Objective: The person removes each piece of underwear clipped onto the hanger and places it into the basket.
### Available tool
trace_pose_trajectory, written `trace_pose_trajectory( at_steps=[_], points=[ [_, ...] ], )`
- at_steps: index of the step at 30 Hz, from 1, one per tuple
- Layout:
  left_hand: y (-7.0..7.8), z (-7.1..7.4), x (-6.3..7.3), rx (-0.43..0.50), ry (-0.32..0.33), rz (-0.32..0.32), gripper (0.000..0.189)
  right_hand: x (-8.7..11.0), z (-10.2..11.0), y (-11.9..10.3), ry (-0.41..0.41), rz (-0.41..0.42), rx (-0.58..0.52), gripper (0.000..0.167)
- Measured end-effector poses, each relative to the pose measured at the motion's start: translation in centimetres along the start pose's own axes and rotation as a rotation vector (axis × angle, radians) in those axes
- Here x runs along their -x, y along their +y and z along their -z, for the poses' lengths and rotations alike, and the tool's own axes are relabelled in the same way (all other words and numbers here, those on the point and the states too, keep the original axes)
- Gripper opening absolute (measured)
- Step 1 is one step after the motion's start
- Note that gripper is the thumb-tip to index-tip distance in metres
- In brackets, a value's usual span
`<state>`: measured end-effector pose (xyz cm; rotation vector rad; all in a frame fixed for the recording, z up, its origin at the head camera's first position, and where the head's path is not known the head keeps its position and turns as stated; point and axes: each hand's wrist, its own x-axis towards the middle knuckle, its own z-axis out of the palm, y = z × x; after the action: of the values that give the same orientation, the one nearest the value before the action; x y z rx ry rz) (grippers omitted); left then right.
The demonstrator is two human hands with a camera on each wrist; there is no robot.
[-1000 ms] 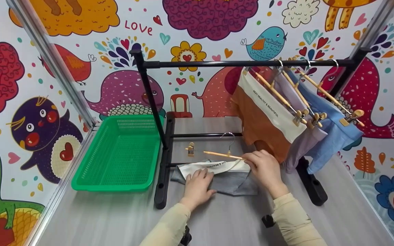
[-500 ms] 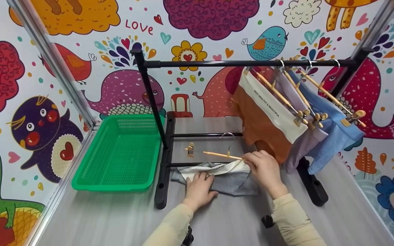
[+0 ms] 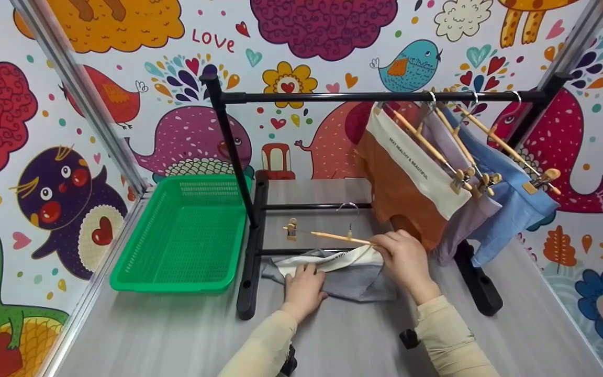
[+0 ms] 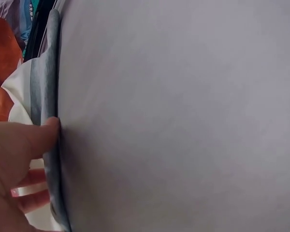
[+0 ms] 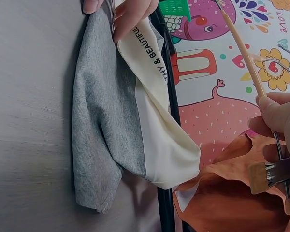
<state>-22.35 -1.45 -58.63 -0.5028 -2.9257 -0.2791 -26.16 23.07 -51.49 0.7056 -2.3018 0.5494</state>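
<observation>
A pair of grey underpants (image 3: 359, 285) with a wide cream, lettered waistband (image 5: 154, 67) lies across the rack's lower front bar. My left hand (image 3: 304, 293) pinches its left part, the thumb on the grey cloth and the fingers on the cream side, as the left wrist view shows. In my right hand (image 3: 403, 264) is the right end of a wooden clip hanger (image 3: 333, 238), held above the cloth with its metal hook up. One clip (image 5: 261, 179) sits by the right fingers; the other clip (image 3: 292, 229) is at the hanger's left end.
On the black rack's top rail (image 3: 301, 98) hang brown underpants (image 3: 401, 178), a lilac pair (image 3: 469, 222) and a blue pair (image 3: 521, 193), close to my right hand. A green basket (image 3: 178, 288) stands left of the rack. A patterned wall rises behind.
My left hand has shifted slightly, and the waistband near it is more folded and bunched. The right hand and the hanger stay almost where they were.
</observation>
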Motion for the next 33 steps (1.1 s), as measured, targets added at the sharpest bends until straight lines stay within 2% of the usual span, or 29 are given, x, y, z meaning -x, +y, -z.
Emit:
trace_pose_trajectory(
  at_steps=[10,13,20,25,29,33],
  points=[
    [0.32,0.09,-0.15,-0.001,-0.017,0.043,0.029,0.03,-0.12,0.19,-0.009,-0.026,-0.006,0.017],
    [0.31,-0.01,-0.16,0.002,-0.011,0.050,0.022,0.06,-0.20,0.24,-0.008,-0.023,-0.004,0.017],
    [0.27,-0.26,-0.21,-0.008,0.006,0.043,0.014,0.09,-0.32,0.41,0.005,-0.009,-0.013,0.018],
    [0.14,-0.19,-0.11,-0.021,-0.007,0.032,0.013,0.16,-0.24,0.49,0.016,-0.006,-0.014,0.021],
    [-0.13,0.03,-0.10,0.015,-0.013,0.041,0.019,0.21,-0.18,0.57,0.032,-0.003,-0.002,0.020],
    [-0.51,0.38,-0.17,0.090,-0.008,0.050,0.024,0.30,-0.19,0.67,0.036,-0.008,0.003,0.020]
  ],
)
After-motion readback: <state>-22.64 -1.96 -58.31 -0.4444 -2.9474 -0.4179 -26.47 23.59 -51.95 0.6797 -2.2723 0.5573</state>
